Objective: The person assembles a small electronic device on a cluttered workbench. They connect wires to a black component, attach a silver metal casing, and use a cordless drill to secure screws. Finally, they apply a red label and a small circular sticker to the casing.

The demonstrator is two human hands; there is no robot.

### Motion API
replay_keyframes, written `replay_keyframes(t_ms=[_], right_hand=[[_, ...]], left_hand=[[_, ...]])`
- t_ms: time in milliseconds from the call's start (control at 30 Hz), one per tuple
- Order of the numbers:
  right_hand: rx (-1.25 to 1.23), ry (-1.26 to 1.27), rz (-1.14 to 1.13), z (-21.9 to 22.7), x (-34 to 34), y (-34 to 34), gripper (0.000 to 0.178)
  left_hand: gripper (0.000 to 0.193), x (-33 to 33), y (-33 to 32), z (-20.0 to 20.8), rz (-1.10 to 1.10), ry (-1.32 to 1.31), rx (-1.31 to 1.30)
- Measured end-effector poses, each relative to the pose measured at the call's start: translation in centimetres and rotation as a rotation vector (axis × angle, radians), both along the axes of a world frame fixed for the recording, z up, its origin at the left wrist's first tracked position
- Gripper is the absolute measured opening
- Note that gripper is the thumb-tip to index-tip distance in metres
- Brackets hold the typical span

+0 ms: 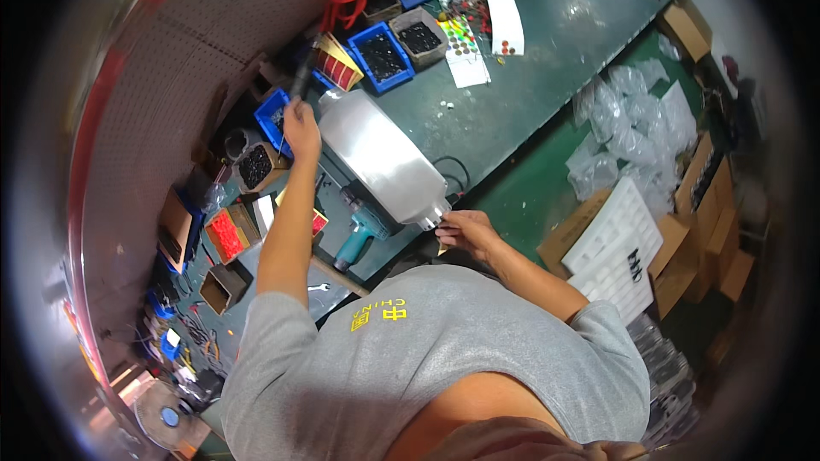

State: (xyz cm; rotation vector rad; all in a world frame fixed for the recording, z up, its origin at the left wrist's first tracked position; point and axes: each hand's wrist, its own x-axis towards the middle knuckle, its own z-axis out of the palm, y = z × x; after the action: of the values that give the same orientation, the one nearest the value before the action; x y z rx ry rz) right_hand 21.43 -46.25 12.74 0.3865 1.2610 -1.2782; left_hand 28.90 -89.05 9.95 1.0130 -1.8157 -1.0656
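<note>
Closest in is the person's own grey shirt [504, 316] with a yellow print on the chest, and right past it a little wrench [318, 288] lies on the bench. Next up is a teal power drill [362, 235], sitting on the bench just beside the main thing here, a shiny metal canister [376, 149] with a narrow neck at each end. That canister lies on its side at a slant across the green workbench [564, 68], near neck down by the right hand [468, 232]. The right hand has its fingers curled in, tips right at that neck; honestly can't tell if they're pinching it or something small. Off to the left there's a small cardboard box [245, 222] of red bits. Further out, the left hand [302, 130] is wrapped snugly around the lower part of a black hand tool [301, 78], just left of the canister's far end, and a red coiled hose [352, 0] shows above the tool. Beyond the canister sit a blue bin [395, 82] and a grey box [431, 57], both with dark little pieces inside, then a white sheet [468, 73] with colourful round stickers. Over on the right, past the bench edge, there's a white gridded panel [611, 239], then a heap of clear plastic bags [630, 124].
</note>
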Motion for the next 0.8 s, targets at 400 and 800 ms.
replay_keyframes(t_ms=[400, 800], right_hand=[[-0.052, 0.561, 0.086, 1.3, -10.0, -3.3, 0.014], [0.108, 1.557, 0.497, -12.6, -23.4, -12.2, 0.017]], left_hand=[[0.080, 19.5, 25.0, -4.8, -0.192, -0.839, -0.002], [0.096, 15.1, 23.5, -5.6, -0.094, -1.234, 0.220]])
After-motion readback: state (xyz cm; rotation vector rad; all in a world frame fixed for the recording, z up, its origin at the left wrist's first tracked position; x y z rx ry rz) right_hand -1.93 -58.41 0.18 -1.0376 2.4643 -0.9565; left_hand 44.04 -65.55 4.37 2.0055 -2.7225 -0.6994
